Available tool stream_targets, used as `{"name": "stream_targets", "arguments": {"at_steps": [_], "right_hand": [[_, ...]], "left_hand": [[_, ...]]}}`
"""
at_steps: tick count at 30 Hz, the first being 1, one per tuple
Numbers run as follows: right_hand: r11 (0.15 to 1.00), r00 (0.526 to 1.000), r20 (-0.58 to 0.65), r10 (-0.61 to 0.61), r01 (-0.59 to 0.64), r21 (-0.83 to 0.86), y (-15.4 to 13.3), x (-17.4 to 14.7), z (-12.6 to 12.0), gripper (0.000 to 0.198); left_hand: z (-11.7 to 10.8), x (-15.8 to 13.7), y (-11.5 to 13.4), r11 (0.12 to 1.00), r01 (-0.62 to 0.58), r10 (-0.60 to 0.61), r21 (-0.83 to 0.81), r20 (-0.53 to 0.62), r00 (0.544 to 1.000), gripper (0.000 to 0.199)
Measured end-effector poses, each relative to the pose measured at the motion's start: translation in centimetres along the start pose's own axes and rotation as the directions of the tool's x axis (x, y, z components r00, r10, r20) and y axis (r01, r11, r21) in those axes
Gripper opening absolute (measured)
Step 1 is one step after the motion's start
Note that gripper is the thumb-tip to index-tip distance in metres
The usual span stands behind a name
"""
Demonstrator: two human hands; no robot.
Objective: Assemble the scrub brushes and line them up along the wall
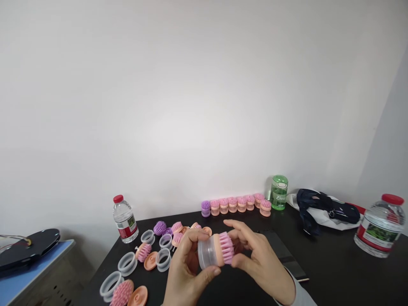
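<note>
Above the front of the black table, a silicone brush with pink bristles (227, 247), a peach collar and a clear plastic cup (207, 253) is held sideways. My left hand (188, 270) grips the clear cup, its thumb along the underside. Thumb and fingers of my right hand (255, 259) close around the bristle end, partly hidden behind it. Near my left hand lie loose clear rings (163, 260), peach discs (151, 260) and pink bristle heads (123, 292). A purple bristle head (160, 228) lies farther back.
Along the wall stands a row of short brushes, one purple (205, 208), several pink (232, 205). Beside them is a green container (279, 192). Water bottles stand left (125, 219) and right (380, 226). A dark flat device (282, 255) and dark strapped bag (328, 208) lie right.
</note>
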State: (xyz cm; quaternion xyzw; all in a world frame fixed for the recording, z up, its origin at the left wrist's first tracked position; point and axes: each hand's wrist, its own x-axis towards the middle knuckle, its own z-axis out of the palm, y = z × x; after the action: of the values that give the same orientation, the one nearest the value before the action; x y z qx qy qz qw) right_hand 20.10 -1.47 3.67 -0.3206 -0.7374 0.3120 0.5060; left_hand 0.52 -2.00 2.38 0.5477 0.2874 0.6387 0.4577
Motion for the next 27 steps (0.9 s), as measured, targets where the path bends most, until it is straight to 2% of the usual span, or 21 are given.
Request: {"name": "stream_targets", "arguments": {"at_steps": [3, 8, 10, 12, 14, 16, 18, 19, 21, 23, 25, 27], "right_hand": [[0.999, 0.999, -0.02, -0.036, 0.036, 0.007, 0.0, 0.0, 0.1, 0.075], [0.998, 0.999, 0.008, -0.049, 0.049, -0.044, -0.2, 0.2, 0.8, 0.044], [1.0, 1.0, -0.013, -0.016, 0.016, 0.004, 0.1, 0.4, 1.5, 0.04], [0.999, 0.998, -0.053, 0.029, -0.027, 0.044, 0.7, 0.7, 2.3, 0.038], [0.997, 0.992, -0.108, 0.069, -0.063, 0.054, 1.5, 1.1, 3.2, 0.041], [0.995, 0.989, -0.133, 0.066, -0.056, 0.08, 2.4, 1.7, 3.8, 0.049], [0.997, 0.991, -0.125, 0.044, -0.035, 0.068, 3.7, 2.4, 4.2, 0.054], [0.999, 0.992, -0.119, 0.045, -0.041, 0.036, 4.5, 2.8, 4.3, 0.053], [0.992, 0.989, -0.122, 0.087, -0.098, -0.082, 6.6, 3.6, 4.5, 0.044], [0.97, 0.982, -0.126, 0.144, -0.165, -0.179, 9.1, 4.3, 4.9, 0.034], [0.937, 0.974, -0.115, 0.198, -0.222, -0.269, 11.6, 4.7, 5.7, 0.028], [0.895, 0.966, -0.095, 0.239, -0.257, -0.364, 13.9, 5.0, 6.7, 0.028]], "left_hand": [[-0.4, 0.3, 0.3, 0.998, -0.017, 0.015, 0.054, 0.029, 0.999, 0.042], [-0.8, 0.6, 0.4, 0.987, -0.071, 0.059, 0.142, 0.089, 0.994, 0.041], [-1.1, 0.8, 0.1, 0.95, -0.146, 0.12, 0.276, 0.106, 0.987, 0.037], [-1.6, 1.2, -0.1, 0.847, -0.242, 0.199, 0.474, 0.14, 0.97, 0.034], [-2.1, 1.8, -0.3, 0.691, -0.314, 0.244, 0.651, 0.199, 0.949, 0.038], [-2.7, 2.4, -0.2, 0.549, -0.354, 0.256, 0.757, 0.251, 0.934, 0.045], [-3.6, 2.8, 0.4, 0.465, -0.348, 0.266, 0.814, 0.246, 0.932, 0.045], [-4.1, 3.0, 0.8, 0.455, -0.324, 0.284, 0.829, 0.21, 0.936, 0.041], [-5.1, 3.1, 1.6, 0.505, -0.237, 0.324, 0.83, 0.072, 0.943, 0.036], [-5.8, 3.0, 2.4, 0.615, -0.14, 0.318, 0.776, -0.082, 0.944, 0.037], [-5.8, 2.8, 2.7, 0.765, -0.065, 0.241, 0.64, -0.192, 0.951, 0.042], [-5.1, 2.5, 2.8, 0.909, -0.004, 0.127, 0.416, -0.267, 0.955, 0.047]]}}
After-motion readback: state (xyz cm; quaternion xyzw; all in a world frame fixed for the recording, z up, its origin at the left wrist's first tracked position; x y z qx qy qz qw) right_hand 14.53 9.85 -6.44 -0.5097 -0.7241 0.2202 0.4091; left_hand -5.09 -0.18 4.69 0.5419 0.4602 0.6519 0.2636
